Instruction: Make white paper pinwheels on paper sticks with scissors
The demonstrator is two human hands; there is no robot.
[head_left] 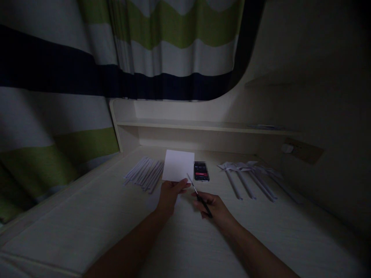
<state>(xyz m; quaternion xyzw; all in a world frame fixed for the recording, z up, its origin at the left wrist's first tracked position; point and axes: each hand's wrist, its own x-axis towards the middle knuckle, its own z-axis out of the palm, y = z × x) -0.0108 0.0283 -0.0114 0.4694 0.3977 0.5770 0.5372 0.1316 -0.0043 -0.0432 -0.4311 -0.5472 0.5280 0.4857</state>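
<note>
My left hand (171, 193) pinches the lower edge of a square sheet of white paper (178, 166), thumb on top, and holds it up over the desk. In my right hand (213, 206) is a pair of scissors (203, 200) with black handles. Their blades point up and left, with the tips close to the paper's lower right corner. Whether the blades touch the sheet I cannot tell. Part of the scissor handles is hidden by my fingers.
Several rolled paper sticks (145, 173) lie at the left. Behind the scissors rests a phone (201, 172). More paper sticks with folded paper tops (249, 177) lie at the right. A low shelf (185, 125) and a striped curtain (179, 46) border the desk (101, 227).
</note>
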